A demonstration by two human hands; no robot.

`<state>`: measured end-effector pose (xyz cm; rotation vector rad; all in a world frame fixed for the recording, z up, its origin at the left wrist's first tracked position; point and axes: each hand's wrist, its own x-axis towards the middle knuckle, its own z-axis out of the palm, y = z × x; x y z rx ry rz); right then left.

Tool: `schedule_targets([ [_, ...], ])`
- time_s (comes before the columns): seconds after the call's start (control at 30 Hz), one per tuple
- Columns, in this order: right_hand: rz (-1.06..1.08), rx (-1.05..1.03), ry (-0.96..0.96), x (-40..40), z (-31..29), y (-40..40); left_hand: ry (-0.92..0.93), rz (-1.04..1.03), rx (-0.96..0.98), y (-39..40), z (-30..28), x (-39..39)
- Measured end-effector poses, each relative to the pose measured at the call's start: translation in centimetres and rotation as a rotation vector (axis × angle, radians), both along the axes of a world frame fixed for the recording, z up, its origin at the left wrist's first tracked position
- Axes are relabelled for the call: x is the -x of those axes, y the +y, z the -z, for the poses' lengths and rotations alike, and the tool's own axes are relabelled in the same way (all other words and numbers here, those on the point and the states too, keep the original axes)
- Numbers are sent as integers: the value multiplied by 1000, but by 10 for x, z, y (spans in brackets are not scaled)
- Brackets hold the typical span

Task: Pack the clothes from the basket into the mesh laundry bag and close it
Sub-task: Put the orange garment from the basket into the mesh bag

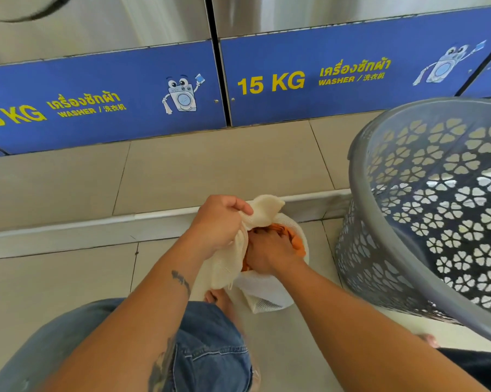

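Left fingers (pixel 238 209): curled tight, pinching the cream mesh at the bag's mouth and holding that edge up.
Left hand (pixel 220 222): knuckles up, wrist bent down, above and just left of the opening.
Left forearm: bare and tattooed, running from the lower left up to the bag, across a knee in blue denim (pixel 210 343).
Right fingers: buried among orange cloth inside the bag; cannot tell whether they grip it or only press on it.
Right hand (pixel 269 254): back of the hand up, pushed down into the mouth of the bag, touching the left wrist's side of the mesh.
Right forearm: coming from the lower right, angled up and leftward.
Mesh laundry bag (pixel 227 267): cream-white, hanging low over the floor (pixel 182 171) between the two hands, its mouth open.
Orange clothes (pixel 296 241): bunched inside the bag, showing at the opening around the right hand.
Basket (pixel 360 176): grey plastic with flower-shaped cut-outs, tilted, just right of the bag.
Washers (pixel 323 89): blue panels marked 15 KG, beyond the floor tiles.
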<state>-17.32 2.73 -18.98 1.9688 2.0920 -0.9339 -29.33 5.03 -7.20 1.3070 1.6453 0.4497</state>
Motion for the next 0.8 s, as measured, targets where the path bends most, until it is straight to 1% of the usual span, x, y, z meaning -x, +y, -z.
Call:
schedule_targets([
  [0.03, -44, 43, -13, 0, 1, 2, -8, -45, 2, 2, 2, 2],
  [0.07, -71, 70, 14, -1, 1, 2, -13, -79, -3, 2, 2, 2],
  [0.1, -66, 82, 95, -4, -3, 0, -16, -103, -15, 3, 1, 2],
  [0.13, -10, 73, 248, -8, -5, -5, -17, -122, -33, 3, 0, 2],
  [0.17, 96, 33, 429, -13, -10, -11, -15, -137, -52, 2, -2, 0],
  [0.2, 238, -47, 586, -19, -15, -19, -14, -150, -70, 3, -4, -1],
  [0.23, 390, -180, 648, -26, -20, -28, -8, -157, -84, 2, -6, -3],
  [0.27, 527, -322, 640, -34, -22, -38, 4, -156, -94, 2, -9, -5],
  [0.3, 620, -407, 529, -41, -19, -46, 20, -147, -99, 1, -11, -6],
  [0.33, 664, -412, 406, -47, -15, -55, 35, -130, -100, -2, -14, -7],
  [0.37, 677, -327, 329, -50, -11, -62, 45, -112, -97, -4, -15, -8],
  [0.43, 622, -154, 324, -50, -7, -73, 62, -79, -87, -9, -17, -9],
  [0.47, 570, -132, 317, -48, -6, -76, 74, -60, -80, -11, -17, -9],
  [0.5, 509, -142, 242, -45, -8, -77, 85, -37, -74, -13, -18, -9],
  [0.57, 383, -211, 29, -37, -13, -73, 100, 2, -67, -15, -18, -9],
  [0.63, 314, -228, -95, -30, -20, -69, 109, 22, -70, -16, -19, -9],
  [0.67, 305, -238, -90, -27, -20, -66, 114, 25, -72, -16, -19, -9],
  [0.7, 302, -249, -30, -23, -20, -63, 116, 30, -77, -16, -19, -8],
  [0.73, 290, -267, 67, -19, -20, -61, 117, 38, -82, -16, -18, -8],
  [0.8, 232, -269, 325, -8, -20, -57, 117, 52, -85, -15, -18, -7],
])
